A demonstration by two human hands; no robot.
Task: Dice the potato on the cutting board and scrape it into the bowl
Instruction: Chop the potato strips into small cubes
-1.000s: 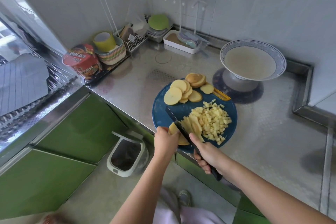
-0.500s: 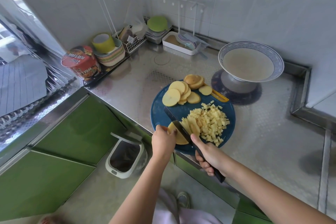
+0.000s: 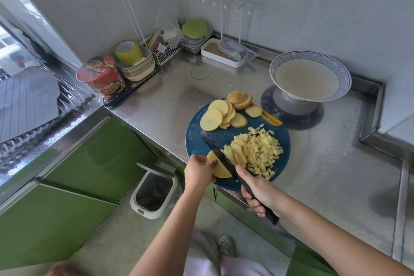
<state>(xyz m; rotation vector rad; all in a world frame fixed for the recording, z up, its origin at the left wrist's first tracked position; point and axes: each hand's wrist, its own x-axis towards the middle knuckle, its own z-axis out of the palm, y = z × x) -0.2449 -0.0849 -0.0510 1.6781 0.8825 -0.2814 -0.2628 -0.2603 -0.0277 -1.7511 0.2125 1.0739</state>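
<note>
"Shiny metal worktop [image 3: 324,163], what sat on it?"

"A round blue cutting board [image 3: 194,141], with potato cubes [image 3: 259,151] piled on it."

"And the hands?"

"Left hand [image 3: 198,173] pinched a potato slice [image 3: 220,171]. Right hand [image 3: 261,191] gripped the knife [image 3: 215,148], blade on that slice. The bowl [image 3: 274,65] stood behind, apart."

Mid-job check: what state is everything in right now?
Left hand, holds the slice beside the blade.
Right hand, grips the knife handle.
Knife, blade set across the slice.
Slice, partly cut into strips.
Dice, piled on the board.
Stack, uncut rounds at the board's far edge.
Bowl, upright beyond the board, holds cloudy liquid.
Bin, lid open.
</note>
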